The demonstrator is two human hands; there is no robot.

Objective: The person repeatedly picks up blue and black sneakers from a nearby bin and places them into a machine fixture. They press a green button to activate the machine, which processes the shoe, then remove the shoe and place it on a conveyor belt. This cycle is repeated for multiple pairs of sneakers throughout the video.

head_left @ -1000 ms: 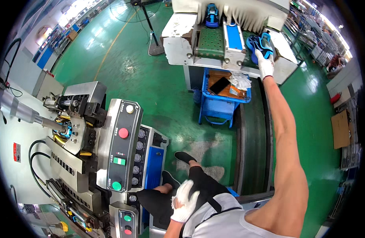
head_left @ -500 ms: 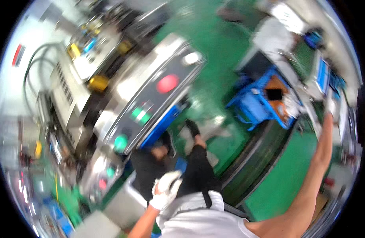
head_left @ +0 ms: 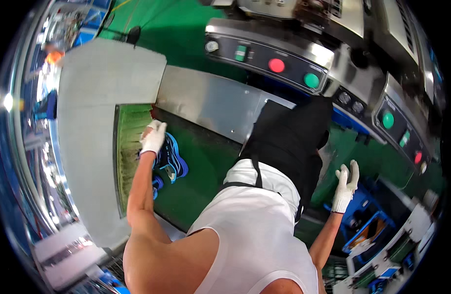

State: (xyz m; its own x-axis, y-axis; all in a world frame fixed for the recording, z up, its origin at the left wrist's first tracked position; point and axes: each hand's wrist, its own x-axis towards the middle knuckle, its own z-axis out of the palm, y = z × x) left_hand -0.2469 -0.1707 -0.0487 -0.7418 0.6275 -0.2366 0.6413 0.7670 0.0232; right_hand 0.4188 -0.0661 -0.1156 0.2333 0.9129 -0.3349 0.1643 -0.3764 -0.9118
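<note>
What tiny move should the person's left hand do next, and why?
Perhaps the left hand should close snugly around the blue shoe. Its glove overlaps the shoe's edge in this view, though I can't tell whether it grips. The right hand looks empty, well away from the shoe, so the left seems better placed.

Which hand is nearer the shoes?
Left. The left hand is right beside the shoes; the right hand is well off to their right.

Shoe (head_left: 176, 156) partly hidden (behind left hand (head_left: 153, 137)), machine (head_left: 328, 29) cropped
</note>
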